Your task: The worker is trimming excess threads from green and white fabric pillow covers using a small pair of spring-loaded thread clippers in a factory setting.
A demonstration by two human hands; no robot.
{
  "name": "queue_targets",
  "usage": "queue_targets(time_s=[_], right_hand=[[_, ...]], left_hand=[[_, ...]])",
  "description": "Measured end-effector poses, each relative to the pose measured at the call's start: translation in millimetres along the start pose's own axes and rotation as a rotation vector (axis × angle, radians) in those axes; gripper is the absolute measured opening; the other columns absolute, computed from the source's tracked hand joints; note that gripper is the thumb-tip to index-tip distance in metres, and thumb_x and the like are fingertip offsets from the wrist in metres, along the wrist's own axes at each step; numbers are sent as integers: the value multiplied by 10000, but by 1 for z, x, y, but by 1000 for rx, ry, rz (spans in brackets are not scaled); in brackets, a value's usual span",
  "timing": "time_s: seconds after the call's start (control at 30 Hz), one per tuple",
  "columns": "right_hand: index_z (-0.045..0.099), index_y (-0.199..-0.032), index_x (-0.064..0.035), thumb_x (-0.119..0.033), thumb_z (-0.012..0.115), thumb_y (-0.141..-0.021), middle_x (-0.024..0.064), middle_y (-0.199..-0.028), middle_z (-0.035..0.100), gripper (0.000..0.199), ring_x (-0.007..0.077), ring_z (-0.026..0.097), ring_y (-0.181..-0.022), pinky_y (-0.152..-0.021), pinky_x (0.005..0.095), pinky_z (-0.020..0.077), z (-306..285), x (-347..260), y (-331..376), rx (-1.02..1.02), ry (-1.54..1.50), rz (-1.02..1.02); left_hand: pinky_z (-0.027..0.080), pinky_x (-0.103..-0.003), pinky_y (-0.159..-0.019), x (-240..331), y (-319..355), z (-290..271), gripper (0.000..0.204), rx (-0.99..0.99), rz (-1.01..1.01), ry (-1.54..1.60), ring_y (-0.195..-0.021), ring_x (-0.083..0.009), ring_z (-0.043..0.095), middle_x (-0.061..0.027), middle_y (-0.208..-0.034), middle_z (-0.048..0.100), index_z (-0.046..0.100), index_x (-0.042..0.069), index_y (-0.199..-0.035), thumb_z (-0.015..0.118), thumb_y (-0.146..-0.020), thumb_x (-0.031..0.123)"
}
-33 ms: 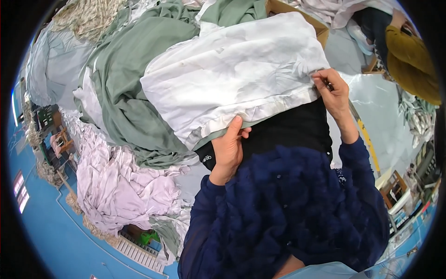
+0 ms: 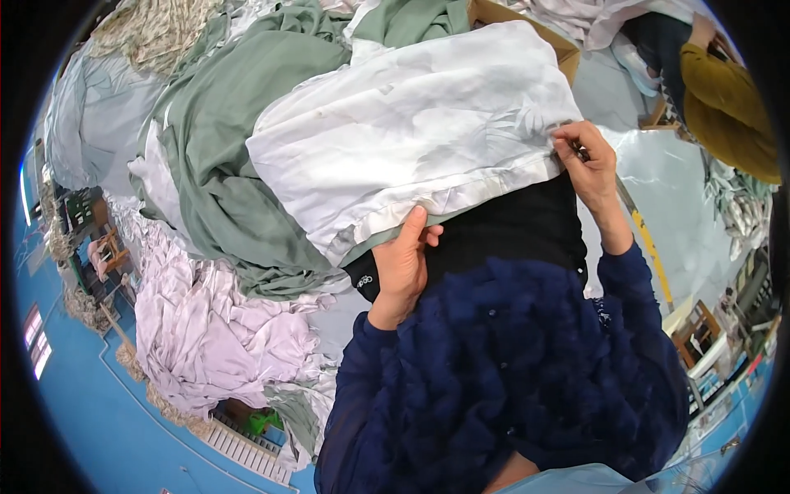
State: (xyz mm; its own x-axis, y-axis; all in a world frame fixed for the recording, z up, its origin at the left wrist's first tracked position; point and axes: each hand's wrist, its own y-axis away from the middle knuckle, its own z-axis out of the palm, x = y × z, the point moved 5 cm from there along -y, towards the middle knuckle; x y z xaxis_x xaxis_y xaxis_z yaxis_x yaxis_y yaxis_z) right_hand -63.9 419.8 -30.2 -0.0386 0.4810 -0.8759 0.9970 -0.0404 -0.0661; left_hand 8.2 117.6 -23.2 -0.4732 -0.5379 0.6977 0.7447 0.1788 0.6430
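Observation:
A white pillowcase [image 2: 411, 115] with a faint grey leaf print lies spread across my lap, its near edge showing a strip of grey-green cloth underneath. My left hand [image 2: 401, 262] grips that near edge, thumb on top and fingers folded below. At the right corner, my right hand [image 2: 588, 160] pinches the edge between thumb and fingertips; its other fingers are curled. Just beyond and to the left, a heap of grey-green fabric [image 2: 239, 123] touches the pillowcase.
Pale pink fabric [image 2: 218, 329] is piled at the left, with light blue cloth [image 2: 103, 115] farther back. A cardboard box [image 2: 568, 53] stands behind the pillowcase. At the far right is another person in a mustard sleeve [image 2: 728, 95]. Blue floor [image 2: 107, 412] shows at lower left.

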Motion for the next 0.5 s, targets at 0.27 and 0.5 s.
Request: queue_targets(time_s=[0.27, 0.5], right_hand=[[641, -981, -41, 34, 762, -703, 44, -940, 584, 312, 142, 537, -737, -645, 252, 435, 7, -28, 12, -46, 35, -115], [677, -1000, -97, 66, 758, -590, 77, -995, 597, 449, 225, 642, -829, -678, 314, 523, 34, -54, 16, -247, 394, -333]], left_hand=[[455, -212, -606, 9, 26, -7, 100, -316, -73, -527, -704, -110, 616, -70, -896, 681, 665, -5, -960, 628, -926, 81], [479, -323, -658, 48, 34, -7, 161, -22, 886, -1026, -745, -258, 608, -122, -902, 632, 670, 13, -906, 703, -755, -28]])
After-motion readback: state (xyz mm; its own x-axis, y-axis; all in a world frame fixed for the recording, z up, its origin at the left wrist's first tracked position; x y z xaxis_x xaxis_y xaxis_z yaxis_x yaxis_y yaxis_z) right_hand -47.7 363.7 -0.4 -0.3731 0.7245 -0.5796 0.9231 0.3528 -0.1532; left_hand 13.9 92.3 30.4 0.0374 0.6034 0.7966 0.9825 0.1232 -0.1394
